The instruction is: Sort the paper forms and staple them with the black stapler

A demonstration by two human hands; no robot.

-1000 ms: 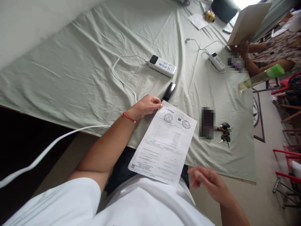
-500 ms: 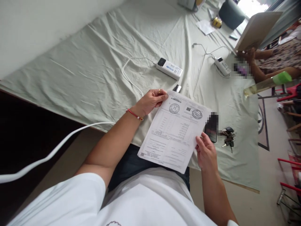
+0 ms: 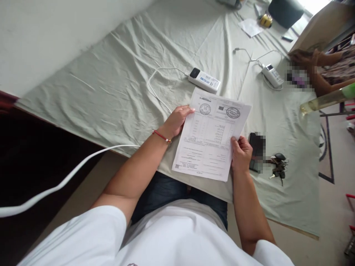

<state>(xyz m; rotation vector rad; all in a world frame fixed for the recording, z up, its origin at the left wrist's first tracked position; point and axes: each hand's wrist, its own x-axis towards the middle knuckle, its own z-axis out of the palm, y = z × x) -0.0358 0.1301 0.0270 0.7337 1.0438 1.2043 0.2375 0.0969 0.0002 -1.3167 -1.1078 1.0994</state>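
Note:
A printed paper document [image 3: 208,144] with two round stamps near its far end is held up between both hands, over the near edge of the table. My left hand [image 3: 179,120] pinches its left edge, thumb on top. At the right edge, my right hand [image 3: 242,151] grips the sheet with the thumb on the printed side. Just beyond the far edge of the paper lies a white power bank [image 3: 204,80] with a cable plugged in. To the right of my right hand is a dark phone [image 3: 256,147], partly blurred out.
A bunch of keys [image 3: 279,166] lies beside the phone. Farther off are a second white device [image 3: 272,75] with a cable, a bottle [image 3: 318,101], a yellow tape measure [image 3: 266,20] and a loose paper [image 3: 250,27]. Another person's arm [image 3: 324,70] rests at the right.
The document has moved away from my body, toward the power bank, and now covers the small dark object near it. My right hand has moved up along with the sheet.

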